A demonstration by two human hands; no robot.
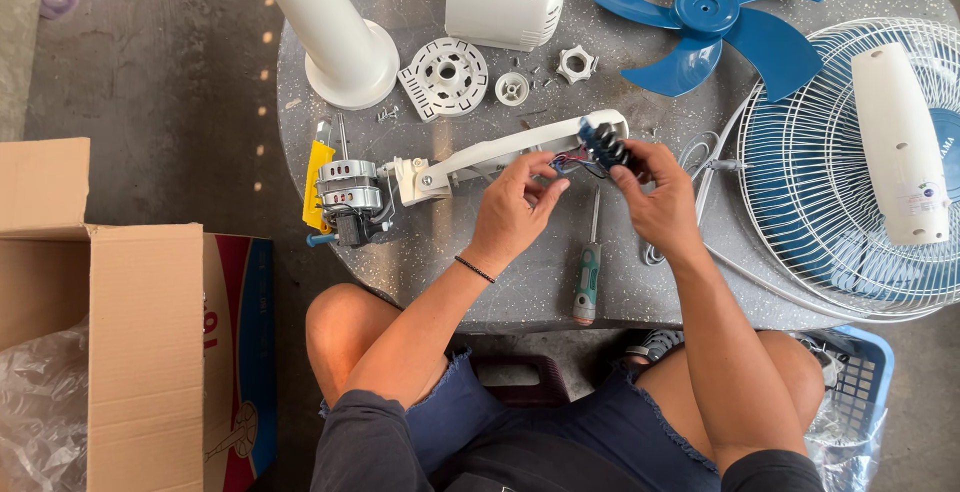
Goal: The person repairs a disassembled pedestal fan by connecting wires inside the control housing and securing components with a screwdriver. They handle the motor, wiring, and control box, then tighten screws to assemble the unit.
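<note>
Informal repair spot, looks like a home yard or small workshop: bare concrete floor (150,102), round speckled stone table (520,282) used as a bench. Fan parts spread across it: blue blade (710,12), wire guard (830,192) at right edge, motor (350,197) at left edge, screwdriver (588,272) near front edge. Open cardboard box (140,342) on floor.

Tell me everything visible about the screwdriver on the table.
The screwdriver lies flat on the grey speckled table, between the person's forearms. It has a thin metal shaft pointing away from the person and a green-and-grey handle, plastic by its look, nearest the table's front edge. Neither the left hand nor the right hand touches it.
</note>
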